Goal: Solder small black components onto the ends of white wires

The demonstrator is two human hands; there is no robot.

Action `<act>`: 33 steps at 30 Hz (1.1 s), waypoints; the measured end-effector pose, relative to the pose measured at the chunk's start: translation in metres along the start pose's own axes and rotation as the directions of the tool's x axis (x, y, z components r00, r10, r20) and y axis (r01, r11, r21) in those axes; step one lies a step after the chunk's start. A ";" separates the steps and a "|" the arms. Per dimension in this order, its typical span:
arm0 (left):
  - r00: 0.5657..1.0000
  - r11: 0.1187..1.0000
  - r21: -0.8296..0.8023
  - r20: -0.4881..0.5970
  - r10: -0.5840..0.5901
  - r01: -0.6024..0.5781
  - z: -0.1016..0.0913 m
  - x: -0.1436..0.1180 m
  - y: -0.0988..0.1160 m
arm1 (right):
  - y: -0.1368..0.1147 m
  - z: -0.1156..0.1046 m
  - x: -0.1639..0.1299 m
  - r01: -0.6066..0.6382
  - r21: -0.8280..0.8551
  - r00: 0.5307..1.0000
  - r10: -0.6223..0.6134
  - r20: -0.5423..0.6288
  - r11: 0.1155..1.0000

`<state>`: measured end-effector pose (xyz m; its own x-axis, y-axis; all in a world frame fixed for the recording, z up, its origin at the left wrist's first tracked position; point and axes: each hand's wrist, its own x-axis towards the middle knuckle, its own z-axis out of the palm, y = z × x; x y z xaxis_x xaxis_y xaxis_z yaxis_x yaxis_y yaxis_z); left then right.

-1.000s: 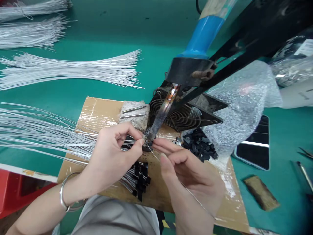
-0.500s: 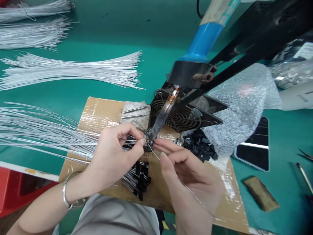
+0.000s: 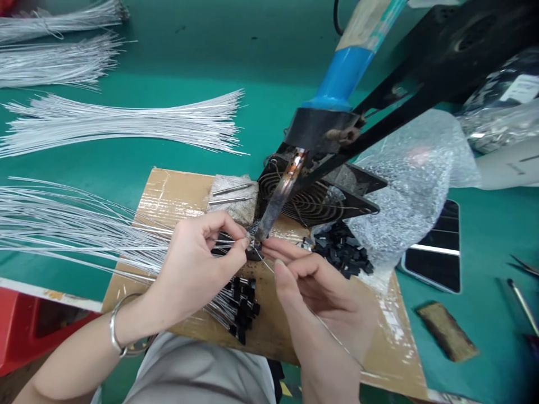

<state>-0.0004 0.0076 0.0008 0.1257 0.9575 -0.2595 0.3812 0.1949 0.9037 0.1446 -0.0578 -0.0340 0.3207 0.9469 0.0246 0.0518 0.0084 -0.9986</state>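
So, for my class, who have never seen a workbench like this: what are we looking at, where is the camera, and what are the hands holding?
The camera sits on the worker's head, looking down at their own two hands. The left hand pinches a thin white wire against the tip of a fixed soldering iron with a blue handle. The right hand holds a small black part there, with a fine wire running back through its fingers. All this happens over a taped cardboard sheet on a green table. Around lie bundles of white wires, a pile of black parts, a small fan, bubble wrap and a phone.
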 end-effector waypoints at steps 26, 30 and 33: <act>1.000 1.000 0.016 0.001 0.002 -0.002 -0.002 -0.003 0.002 | -0.003 0.003 -0.003 0.032 -0.067 0.998 -0.035 -0.054 0.997; 1.000 1.000 0.009 -0.002 -0.014 0.014 -0.002 -0.002 0.001 | -0.001 0.003 -0.003 0.031 -0.026 0.999 -0.032 -0.027 0.999; 1.000 1.000 0.010 0.001 -0.016 0.016 -0.001 -0.001 0.000 | 0.000 0.003 -0.004 0.024 -0.030 0.999 -0.024 -0.027 0.999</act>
<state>-0.0013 0.0067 0.0018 0.1209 0.9540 -0.2744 0.3925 0.2079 0.8959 0.1410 -0.0603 -0.0343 0.3446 0.9374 0.0502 0.0874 0.0212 -0.9960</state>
